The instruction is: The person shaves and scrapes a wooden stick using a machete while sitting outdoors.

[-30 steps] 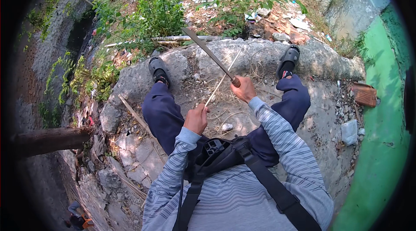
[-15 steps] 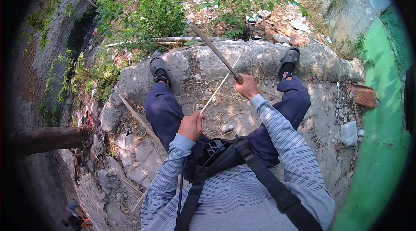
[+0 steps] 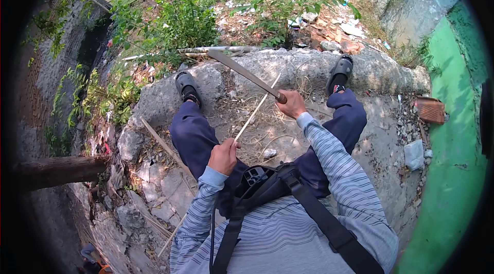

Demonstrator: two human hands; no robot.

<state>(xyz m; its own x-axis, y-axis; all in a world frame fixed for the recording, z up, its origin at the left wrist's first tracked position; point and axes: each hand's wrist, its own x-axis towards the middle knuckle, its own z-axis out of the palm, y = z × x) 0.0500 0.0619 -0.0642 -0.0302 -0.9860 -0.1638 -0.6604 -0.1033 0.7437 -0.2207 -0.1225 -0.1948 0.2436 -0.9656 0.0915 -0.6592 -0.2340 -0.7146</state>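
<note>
My right hand is closed round the brown handle of a machete, whose long dull blade points up and to the left. A thin pale strip of split wood or bamboo is gripped at its near end by my left hand. The strip slants away to the upper right, and its far end passes by the blade close to the handle. Whether blade and strip touch, I cannot tell. Thin pale shavings lie on the ground beyond my right hand.
My feet rest by a rough concrete ledge. Longer wooden strips lie at my left, near a dark log. A reddish brick-like block and a pale stone sit at the right, beside a green wall. Plants and litter lie beyond.
The machete has tilted, its tip swinging left and lower, while the hand on its handle stays nearly in place. The strip and my left hand have shifted only slightly.
</note>
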